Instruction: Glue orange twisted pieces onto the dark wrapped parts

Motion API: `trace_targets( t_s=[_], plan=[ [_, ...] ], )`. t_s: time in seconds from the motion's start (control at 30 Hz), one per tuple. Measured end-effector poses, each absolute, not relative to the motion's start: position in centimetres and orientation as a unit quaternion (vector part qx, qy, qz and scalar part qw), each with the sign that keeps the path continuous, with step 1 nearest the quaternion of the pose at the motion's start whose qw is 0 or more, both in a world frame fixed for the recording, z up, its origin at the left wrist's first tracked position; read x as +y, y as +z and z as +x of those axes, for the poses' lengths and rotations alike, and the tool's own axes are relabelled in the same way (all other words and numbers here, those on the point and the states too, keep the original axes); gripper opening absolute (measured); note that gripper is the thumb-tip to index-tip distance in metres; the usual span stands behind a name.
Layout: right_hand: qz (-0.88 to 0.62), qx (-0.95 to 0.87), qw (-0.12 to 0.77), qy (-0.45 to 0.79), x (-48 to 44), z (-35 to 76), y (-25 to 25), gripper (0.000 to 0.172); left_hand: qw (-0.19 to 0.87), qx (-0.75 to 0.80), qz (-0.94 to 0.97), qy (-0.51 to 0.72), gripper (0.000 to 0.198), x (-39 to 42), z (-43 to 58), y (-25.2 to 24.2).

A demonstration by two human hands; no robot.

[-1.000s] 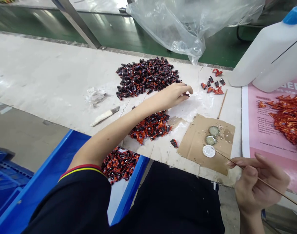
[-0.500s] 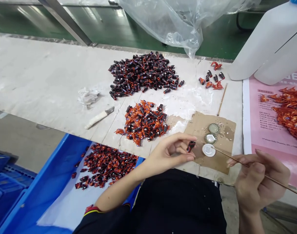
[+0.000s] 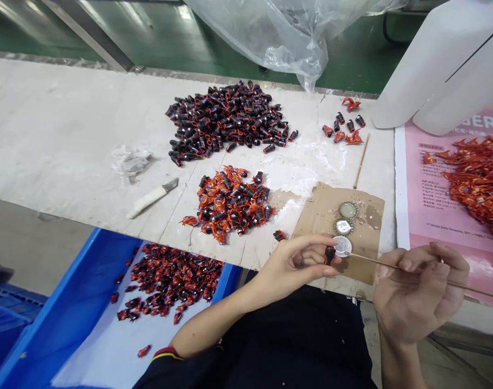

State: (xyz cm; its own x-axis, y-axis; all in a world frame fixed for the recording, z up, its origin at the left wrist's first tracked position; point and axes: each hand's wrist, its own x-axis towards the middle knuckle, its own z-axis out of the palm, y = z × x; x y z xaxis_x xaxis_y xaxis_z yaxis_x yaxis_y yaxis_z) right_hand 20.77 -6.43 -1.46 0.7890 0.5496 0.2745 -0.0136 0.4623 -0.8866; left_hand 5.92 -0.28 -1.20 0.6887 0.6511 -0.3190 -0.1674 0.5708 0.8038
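Note:
Between thumb and fingers, my left hand [image 3: 297, 263] pinches a small black-and-red plastic part [image 3: 330, 255] at the table's front edge. My right hand [image 3: 422, 292] is closed around a thin wooden stick [image 3: 370, 260], whose tip points left, close to the held part and the rim of a round white cap [image 3: 343, 247]. Two metal bottle caps, one with shiny contents [image 3: 344, 227] and one duller [image 3: 347, 209], lie behind the white cap on a piece of brown cardboard [image 3: 362, 270]. A single dark-and-orange piece [image 3: 279, 235] rests left of the cardboard.
Black parts are heaped [image 3: 230, 121] at the back, with a mixed orange-and-black pile [image 3: 230, 202] nearer. A knife [image 3: 153, 198] lies left. Orange parts [image 3: 479, 183] cover a pink sheet, beside a white jug [image 3: 436, 65]. Below the table, a blue bin [image 3: 74, 286] contains more parts.
My left hand and its part have moved right, closer to the white cap and the stick's tip. My right hand has shifted slightly left. The camera view has shifted a little.

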Motion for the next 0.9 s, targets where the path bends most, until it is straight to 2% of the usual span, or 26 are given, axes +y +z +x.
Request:
trace_targets(
  t_s=[0.27,0.53,0.7,0.9],
  plan=[
    [-0.479,-0.33,0.785,0.211,-6.47,20.37,-2.04,0.013,0.833,0.323,0.394,0.219,0.034,-0.03,5.91,-0.46],
    [-0.493,-0.309,0.784,0.217,-6.54,20.28,-2.0,0.01,0.827,0.32,0.403,0.225,0.037,-0.25,5.82,-0.71],
    [-0.493,-0.299,0.785,0.227,-6.55,20.23,-2.08,0.009,0.82,0.332,0.409,0.223,0.03,-0.41,5.85,-0.72],
    [-0.481,-0.302,0.785,0.246,-6.63,20.42,-2.17,0.01,0.811,0.339,0.425,0.218,0.032,-0.44,5.82,-0.72]
  ],
)
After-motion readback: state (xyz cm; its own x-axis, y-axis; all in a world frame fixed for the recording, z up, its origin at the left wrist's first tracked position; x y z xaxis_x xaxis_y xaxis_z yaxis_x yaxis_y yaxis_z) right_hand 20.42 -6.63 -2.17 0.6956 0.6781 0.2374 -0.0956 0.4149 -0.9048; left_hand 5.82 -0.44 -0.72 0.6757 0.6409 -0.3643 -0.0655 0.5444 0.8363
